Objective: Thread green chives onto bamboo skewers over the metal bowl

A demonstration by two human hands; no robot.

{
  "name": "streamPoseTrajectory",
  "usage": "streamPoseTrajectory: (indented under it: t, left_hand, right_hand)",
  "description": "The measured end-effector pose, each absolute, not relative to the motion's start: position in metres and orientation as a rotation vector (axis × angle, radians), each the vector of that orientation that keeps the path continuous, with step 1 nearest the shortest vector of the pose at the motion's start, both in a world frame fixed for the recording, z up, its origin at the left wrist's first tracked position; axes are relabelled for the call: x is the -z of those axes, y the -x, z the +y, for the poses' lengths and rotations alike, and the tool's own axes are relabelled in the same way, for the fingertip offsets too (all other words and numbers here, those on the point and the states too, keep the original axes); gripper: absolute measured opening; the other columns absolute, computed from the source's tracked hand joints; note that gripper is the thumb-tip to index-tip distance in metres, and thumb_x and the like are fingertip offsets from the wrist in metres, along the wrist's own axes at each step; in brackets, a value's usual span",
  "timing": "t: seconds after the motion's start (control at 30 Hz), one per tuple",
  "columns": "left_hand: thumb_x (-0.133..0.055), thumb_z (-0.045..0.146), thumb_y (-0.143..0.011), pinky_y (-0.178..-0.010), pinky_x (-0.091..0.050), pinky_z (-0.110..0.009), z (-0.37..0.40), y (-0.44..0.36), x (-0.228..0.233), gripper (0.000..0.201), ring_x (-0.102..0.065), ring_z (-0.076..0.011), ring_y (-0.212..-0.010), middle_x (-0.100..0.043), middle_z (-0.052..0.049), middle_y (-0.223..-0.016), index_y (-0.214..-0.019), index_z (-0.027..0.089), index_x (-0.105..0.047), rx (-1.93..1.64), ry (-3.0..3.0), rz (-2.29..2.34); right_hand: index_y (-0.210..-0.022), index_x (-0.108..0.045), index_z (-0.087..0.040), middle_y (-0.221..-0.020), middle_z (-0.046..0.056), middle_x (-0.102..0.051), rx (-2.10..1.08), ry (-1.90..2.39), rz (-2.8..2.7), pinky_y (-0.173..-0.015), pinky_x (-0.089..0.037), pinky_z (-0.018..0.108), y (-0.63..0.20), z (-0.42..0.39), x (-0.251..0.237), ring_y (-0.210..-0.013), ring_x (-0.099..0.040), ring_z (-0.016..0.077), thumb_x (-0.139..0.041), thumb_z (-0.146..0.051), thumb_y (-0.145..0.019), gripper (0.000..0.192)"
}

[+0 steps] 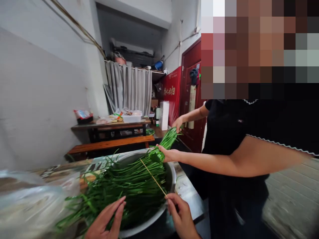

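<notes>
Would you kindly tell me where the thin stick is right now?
In the head view, the thin stick is in the camera wearer's right hand, slanting over the greens in the metal basin.

The right hand [182, 214] pinches a thin stick [154, 178], the left hand [106, 220] holds its thumb and fingers apart; beyond both, green stalks [132, 181] fill a metal basin [171, 174].

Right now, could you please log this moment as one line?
left hand: open, near greens | right hand: holding stick | greens: in metal basin | co-worker: gripping green bunch
</notes>
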State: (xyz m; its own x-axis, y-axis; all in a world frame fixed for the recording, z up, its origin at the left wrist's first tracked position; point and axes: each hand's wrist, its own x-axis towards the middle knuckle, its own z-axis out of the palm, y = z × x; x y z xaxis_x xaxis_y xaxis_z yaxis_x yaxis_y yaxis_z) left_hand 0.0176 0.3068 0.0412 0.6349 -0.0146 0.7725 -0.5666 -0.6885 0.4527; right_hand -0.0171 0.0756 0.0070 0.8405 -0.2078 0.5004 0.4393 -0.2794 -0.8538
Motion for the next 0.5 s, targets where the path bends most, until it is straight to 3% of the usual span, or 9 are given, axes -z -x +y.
streamPoseTrajectory:
  t: [0.1, 0.23, 0.5]
  left_hand:
    - [-0.054, 0.037, -0.076, -0.06, -0.053, -0.018, 0.302, -0.007, -0.041, 0.023, -0.065, -0.0139, -0.069, -0.07, 0.0, -0.081, -0.089, 0.024, -0.067, -0.954, -2.148, -0.444]
    - [-0.052, 0.027, -0.078, -0.058, -0.05, -0.019, 0.298, 0.004, -0.038, 0.02, -0.061, -0.0124, -0.06, -0.066, -0.002, -0.067, -0.089, 0.019, -0.067, -0.937, -2.059, -0.547]
    - [-0.042, 0.019, -0.08, -0.053, -0.042, -0.025, 0.305, 0.021, -0.04, 0.026, -0.048, -0.0118, -0.052, -0.049, -0.001, -0.05, -0.059, 0.015, -0.055, -0.967, -1.765, -0.526]
  right_hand:
    - [-0.092, -0.065, -0.018, -0.064, 0.004, -0.064, 0.69, 1.839, -0.247, -0.049, -0.045, 0.023, 0.023, 0.072, 0.003, -0.051, -0.057, 0.0156, -0.045, -0.035, -0.085, 0.027]
    - [-0.09, -0.069, -0.023, -0.082, 0.007, -0.071, 0.833, 1.879, -0.219, -0.066, -0.052, 0.024, 0.031, 0.07, 0.017, -0.073, -0.067, 0.0202, -0.048, -0.037, -0.084, 0.026]
    - [-0.083, -0.072, -0.024, -0.077, 0.007, -0.073, 0.974, 2.029, -0.15, -0.064, -0.054, 0.026, 0.064, 0.054, 0.035, -0.069, -0.069, 0.0213, -0.053, -0.036, -0.08, 0.023]
